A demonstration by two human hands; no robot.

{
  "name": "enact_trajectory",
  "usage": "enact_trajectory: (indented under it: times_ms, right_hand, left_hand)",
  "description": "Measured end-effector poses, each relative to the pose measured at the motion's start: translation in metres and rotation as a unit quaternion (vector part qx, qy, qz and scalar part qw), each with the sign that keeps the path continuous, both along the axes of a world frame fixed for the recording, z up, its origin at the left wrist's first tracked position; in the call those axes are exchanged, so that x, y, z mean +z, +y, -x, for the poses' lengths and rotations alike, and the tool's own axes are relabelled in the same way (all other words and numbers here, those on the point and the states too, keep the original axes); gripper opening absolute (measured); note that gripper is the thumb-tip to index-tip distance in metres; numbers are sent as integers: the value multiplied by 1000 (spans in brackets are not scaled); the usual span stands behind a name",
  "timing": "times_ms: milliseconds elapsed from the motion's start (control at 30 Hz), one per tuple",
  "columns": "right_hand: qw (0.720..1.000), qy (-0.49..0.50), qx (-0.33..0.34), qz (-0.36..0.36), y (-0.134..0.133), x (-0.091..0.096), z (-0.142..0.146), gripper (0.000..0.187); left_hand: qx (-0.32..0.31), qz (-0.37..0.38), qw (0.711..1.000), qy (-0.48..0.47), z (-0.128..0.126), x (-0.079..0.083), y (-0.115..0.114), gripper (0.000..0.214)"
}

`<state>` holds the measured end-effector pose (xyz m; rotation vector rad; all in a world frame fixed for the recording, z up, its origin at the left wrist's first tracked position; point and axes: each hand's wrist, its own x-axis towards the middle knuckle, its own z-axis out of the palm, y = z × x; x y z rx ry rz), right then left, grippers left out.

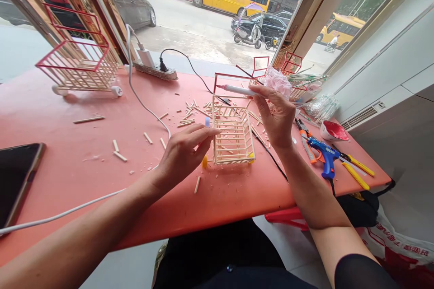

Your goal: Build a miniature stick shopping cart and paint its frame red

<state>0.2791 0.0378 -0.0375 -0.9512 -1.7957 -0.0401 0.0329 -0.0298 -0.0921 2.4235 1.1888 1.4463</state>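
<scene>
A small shopping cart of thin wooden sticks stands on the table in front of me, with yellow and blue wheels partly showing. Its raised handle frame is dark red; the basket is bare wood. My left hand pinches the basket's left rim between thumb and fingers. Above the basket's right side, my right hand grips a white paintbrush with a red tip, pointing left. That tip is at the left upright of the handle frame; whether it touches cannot be told.
A red-rimmed stick cart stands at left. Loose stick pieces and a white cable lie about. On the right are a blue glue gun, yellow-handled pliers and a bowl of red paint. A phone lies left.
</scene>
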Motion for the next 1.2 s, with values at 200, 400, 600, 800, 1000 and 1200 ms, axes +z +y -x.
enact_trajectory:
  times_ms: [200, 400, 600, 800, 1000, 1200]
  right_hand:
    - [1000, -19, -8, -15, -2, 4, 1, 27]
    - [999, -32, -4, -29, -6, 9, 4, 24]
    - [997, -42, -39, -47, -7, 12, 8, 25]
    - [998, -44, 1, -39, -8, 20, -8, 20]
    - [997, -15, -71, -40, -10, 43, -53, 22]
    - [994, -15, -97, -45, -11, 32, -59, 22]
  left_hand:
    - [-4, -10, 1000, -2, 0, 0, 0, 26]
    - [-2, -8, 1000, 2, 0, 0, 0, 27]
    - [-1, 5, 1000, 0, 0, 0, 1, 27]
    - [-5, -6, 1000, 0, 0, 0, 0, 27]
    - [-9, 16, 1000, -3, 1, 0, -1, 27]
    - [-7, 13, 1000, 0, 2, 0, -1, 26]
